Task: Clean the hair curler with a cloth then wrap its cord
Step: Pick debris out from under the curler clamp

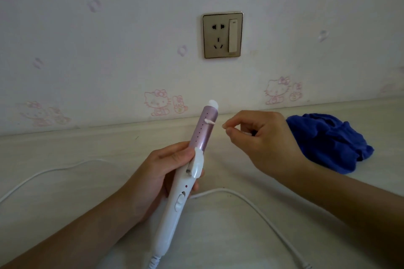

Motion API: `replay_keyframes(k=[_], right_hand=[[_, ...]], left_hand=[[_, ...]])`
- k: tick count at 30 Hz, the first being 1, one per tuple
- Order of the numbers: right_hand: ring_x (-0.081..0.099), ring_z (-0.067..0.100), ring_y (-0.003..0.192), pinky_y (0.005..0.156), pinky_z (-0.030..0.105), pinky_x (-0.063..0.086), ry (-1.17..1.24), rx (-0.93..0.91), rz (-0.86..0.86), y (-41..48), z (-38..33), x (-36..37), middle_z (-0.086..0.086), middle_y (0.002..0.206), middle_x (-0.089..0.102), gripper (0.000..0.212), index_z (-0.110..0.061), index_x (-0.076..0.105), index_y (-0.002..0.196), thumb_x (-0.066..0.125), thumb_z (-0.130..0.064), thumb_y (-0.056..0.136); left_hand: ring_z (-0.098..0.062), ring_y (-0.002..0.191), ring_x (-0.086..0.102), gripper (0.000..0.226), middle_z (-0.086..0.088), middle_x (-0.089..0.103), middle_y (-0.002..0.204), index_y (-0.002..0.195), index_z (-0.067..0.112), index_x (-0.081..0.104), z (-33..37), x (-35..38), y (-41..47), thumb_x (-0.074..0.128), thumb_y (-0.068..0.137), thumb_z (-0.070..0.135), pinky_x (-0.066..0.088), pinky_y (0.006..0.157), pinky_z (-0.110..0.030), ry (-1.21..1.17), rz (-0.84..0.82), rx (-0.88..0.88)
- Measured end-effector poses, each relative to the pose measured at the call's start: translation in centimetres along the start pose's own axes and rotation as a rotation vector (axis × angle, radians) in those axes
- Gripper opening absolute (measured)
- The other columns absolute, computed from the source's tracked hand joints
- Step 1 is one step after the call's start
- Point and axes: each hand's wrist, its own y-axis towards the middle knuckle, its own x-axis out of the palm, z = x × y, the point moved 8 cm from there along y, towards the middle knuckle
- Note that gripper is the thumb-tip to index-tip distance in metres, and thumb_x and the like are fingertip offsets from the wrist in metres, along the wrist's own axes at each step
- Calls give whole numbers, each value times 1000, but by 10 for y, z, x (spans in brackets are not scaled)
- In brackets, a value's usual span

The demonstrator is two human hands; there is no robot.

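Surface: a pale table runs up to the wall, where a low raised ledge closes its far edge.
Free room: the table part at the left of the hands is bare, except for one run of the cord; the middle, between the two forearms, is also open.
Cloth: a blue cloth lies crumpled at the right, close to the ledge, just beside the right wrist but not touching it.
Curler: the hair curler is lifted above the table and tilted, its pink barrel pointing up toward the wall, its white handle coming down toward the person.
Left hand: the left hand is wrapped around the curler where handle and barrel meet, thumb lying along the barrel base.
Right hand: the right hand is raised beside the barrel; thumb and forefinger are pinched together on a thin white cotton swab, whose tip touches the barrel side.
Cord: the white cord leaves the handle bottom and lies loose in wide curves on the table, not wrapped.
Wall: a socket plate sits above, nothing plugged in it.
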Motion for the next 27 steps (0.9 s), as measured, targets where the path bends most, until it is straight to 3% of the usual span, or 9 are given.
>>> replay_keyframes(k=[3, 9, 12, 16, 19, 27], right_hand=[[52, 18, 50, 49, 30, 46, -22, -102, -90, -13, -11, 15, -2, 56, 57, 13, -26, 77, 99, 65, -23, 94], [53, 20, 52, 51, 37, 50, -18, -12, 25, -9, 13, 1, -1, 57, 58, 13, -31, 76, 99, 67, -23, 94], [54, 17, 52, 50, 33, 48, 11, -72, -77, -24, 0, 19, -3, 58, 57, 16, -34, 76, 103, 63, -29, 94], [52, 9, 52, 51, 24, 45, -8, 29, -15, -15, 18, 13, -6, 62, 59, 15, -37, 73, 97, 66, -24, 94], [51, 8, 51, 49, 21, 43, -4, 2, -43, -19, 12, 17, -7, 61, 58, 13, -36, 73, 96, 64, -27, 93], [56, 20, 56, 54, 36, 50, 29, 70, 27, -13, 22, 7, -1, 62, 62, 16, -37, 72, 90, 67, -21, 93]], left_hand=[[-23, 62, 63, 50, -18, 67, 84, 107, -6, 64, 1, 2, 0, 65, 89, 40, 51, 54, -28, 0, -17, -15], [-23, 57, 61, 58, -17, 68, 80, 115, -13, 61, 2, 5, -2, 60, 89, 38, 48, 47, -27, 72, -44, -73], [-24, 56, 61, 58, -17, 69, 80, 114, -13, 61, 1, 2, -2, 59, 88, 39, 48, 46, -27, 94, -18, -65], [-21, 54, 60, 57, -17, 69, 79, 115, -12, 61, 0, 2, -1, 59, 88, 38, 48, 44, -27, 58, -15, -81], [-23, 54, 60, 56, -18, 67, 79, 114, -13, 61, 0, 2, -1, 59, 88, 37, 48, 44, -26, 44, -9, -88], [-22, 54, 59, 53, -17, 67, 79, 114, -12, 63, 1, 4, -2, 57, 89, 36, 47, 45, -25, 46, -9, -93]])
